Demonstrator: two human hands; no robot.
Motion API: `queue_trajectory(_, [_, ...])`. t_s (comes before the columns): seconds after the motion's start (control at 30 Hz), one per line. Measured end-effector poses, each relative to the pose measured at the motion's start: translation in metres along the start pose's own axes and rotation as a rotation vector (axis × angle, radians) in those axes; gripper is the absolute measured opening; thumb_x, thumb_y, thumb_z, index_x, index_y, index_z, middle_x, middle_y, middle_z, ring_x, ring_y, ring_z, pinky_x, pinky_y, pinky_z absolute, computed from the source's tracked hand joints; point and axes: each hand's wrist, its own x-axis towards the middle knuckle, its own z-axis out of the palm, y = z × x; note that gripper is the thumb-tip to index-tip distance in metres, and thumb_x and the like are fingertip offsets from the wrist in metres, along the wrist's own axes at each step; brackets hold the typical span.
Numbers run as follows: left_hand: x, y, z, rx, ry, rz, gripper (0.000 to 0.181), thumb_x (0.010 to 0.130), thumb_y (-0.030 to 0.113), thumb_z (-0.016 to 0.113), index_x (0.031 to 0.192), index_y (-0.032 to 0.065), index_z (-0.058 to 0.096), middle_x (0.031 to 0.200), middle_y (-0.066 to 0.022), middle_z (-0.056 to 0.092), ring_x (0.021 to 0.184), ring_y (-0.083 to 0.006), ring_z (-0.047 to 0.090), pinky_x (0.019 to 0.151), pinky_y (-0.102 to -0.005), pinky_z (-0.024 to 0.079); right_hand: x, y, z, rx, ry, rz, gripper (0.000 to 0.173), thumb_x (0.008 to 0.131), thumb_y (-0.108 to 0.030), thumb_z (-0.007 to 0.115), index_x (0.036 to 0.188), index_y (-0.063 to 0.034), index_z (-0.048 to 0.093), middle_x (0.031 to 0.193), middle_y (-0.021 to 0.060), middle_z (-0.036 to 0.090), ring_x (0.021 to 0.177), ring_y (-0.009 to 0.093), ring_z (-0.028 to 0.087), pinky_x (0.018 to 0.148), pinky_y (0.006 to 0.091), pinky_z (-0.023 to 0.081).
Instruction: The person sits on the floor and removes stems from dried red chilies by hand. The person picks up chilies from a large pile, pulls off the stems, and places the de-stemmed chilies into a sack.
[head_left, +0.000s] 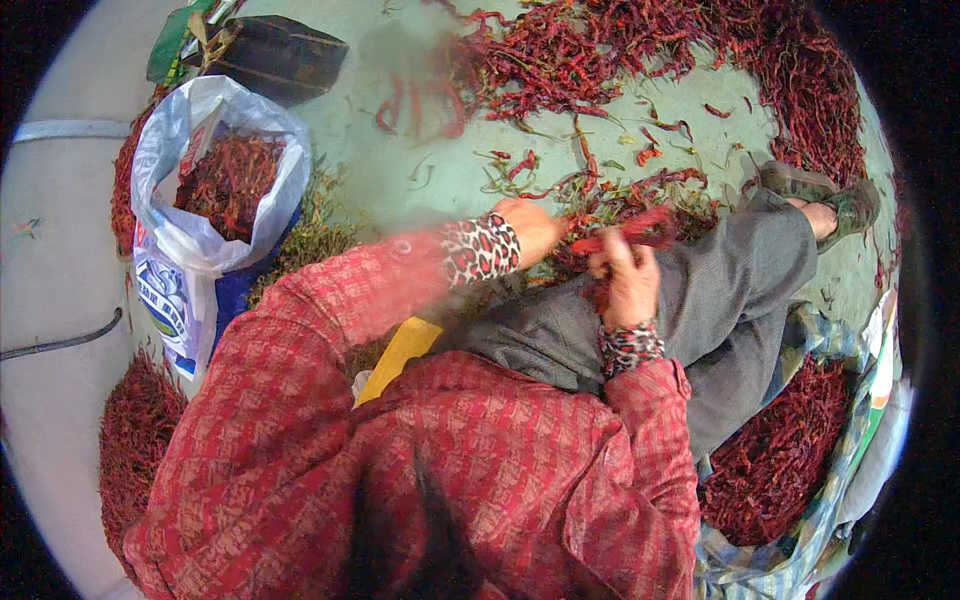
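Dried red chili peppers (656, 221) stick out from my right hand (628, 281), whose fingers are closed around them above my grey trouser leg. My left hand (531, 231) lies to the left, at the edge of a small heap of chilies and stems (630, 191) on the pale green floor. Its fingertips are blurred and partly hidden, so what they touch is unclear. Loose chilies (585, 157) and stem bits are scattered just beyond both hands.
A white woven sack (289, 161) of chilies stands at left, near a dark box (289, 60) and dry stems (311, 232). A large chili pile (555, 52) spreads across the top. A checked sack (847, 480) with chilies (780, 457) sits at lower right.
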Motion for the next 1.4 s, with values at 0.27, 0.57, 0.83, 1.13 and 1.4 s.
queue_trajectory(0.27, [0.007, -0.069, 0.018, 0.043, -0.310, -0.439, 0.025, 0.074, 0.025, 0.051, 0.090, 0.0060, 0.051, 0.088, -0.0144, 0.052, 0.082, -0.0306, 0.053, 0.068, -0.0415, 0.044, 0.016, -0.007, -0.006, 0.392, -0.089, 0.068, 0.022, 0.080, -0.015, 0.054, 0.095, -0.0019, 0.047, 0.075, 0.0068, 0.055, 0.073, 0.016, 0.056, 0.065, 0.0278, 0.047])
queue_trajectory(0.57, [0.017, -0.095, 0.030, -0.254, 0.384, -0.503, 0.022, 0.075, 0.025, 0.052, 0.088, 0.0073, 0.052, 0.086, -0.0140, 0.055, 0.080, -0.0292, 0.055, 0.069, -0.0382, 0.043, 0.021, 0.008, -0.014, 0.256, -0.022, 0.037, 0.021, 0.075, -0.015, 0.061, 0.085, -0.0032, 0.047, 0.062, 0.0038, 0.052, 0.054, 0.013, 0.050, 0.050, 0.0255, 0.041])
queue_trajectory(0.83, [0.035, -0.137, 0.026, 0.076, 0.070, -0.521, 0.021, 0.076, 0.018, 0.047, 0.093, 0.0058, 0.051, 0.086, -0.0147, 0.057, 0.083, -0.0296, 0.055, 0.070, -0.0394, 0.043, 0.019, 0.009, -0.012, 0.198, -0.077, 0.033, 0.026, 0.075, -0.020, 0.062, 0.087, -0.0012, 0.048, 0.062, 0.0042, 0.053, 0.054, 0.012, 0.050, 0.053, 0.0235, 0.040])
queue_trajectory(1.13, [0.046, -0.097, 0.023, -0.091, 0.135, -0.358, 0.019, 0.075, 0.019, 0.050, 0.087, 0.0049, 0.049, 0.084, -0.0164, 0.056, 0.079, -0.0320, 0.054, 0.069, -0.0402, 0.043, 0.021, 0.004, -0.010, 0.169, -0.062, 0.037, 0.016, 0.078, -0.017, 0.057, 0.078, -0.0043, 0.047, 0.061, 0.0040, 0.050, 0.054, 0.014, 0.049, 0.054, 0.0254, 0.041])
queue_trajectory(1.4, [0.055, -0.098, 0.027, -0.001, 0.052, -0.418, 0.020, 0.076, 0.018, 0.047, 0.092, 0.0065, 0.051, 0.088, -0.0153, 0.056, 0.082, -0.0322, 0.053, 0.071, -0.0404, 0.043, 0.018, 0.004, -0.010, 0.183, -0.094, 0.017, 0.024, 0.075, -0.019, 0.060, 0.086, -0.0013, 0.048, 0.061, 0.0042, 0.053, 0.054, 0.013, 0.051, 0.053, 0.0240, 0.041])
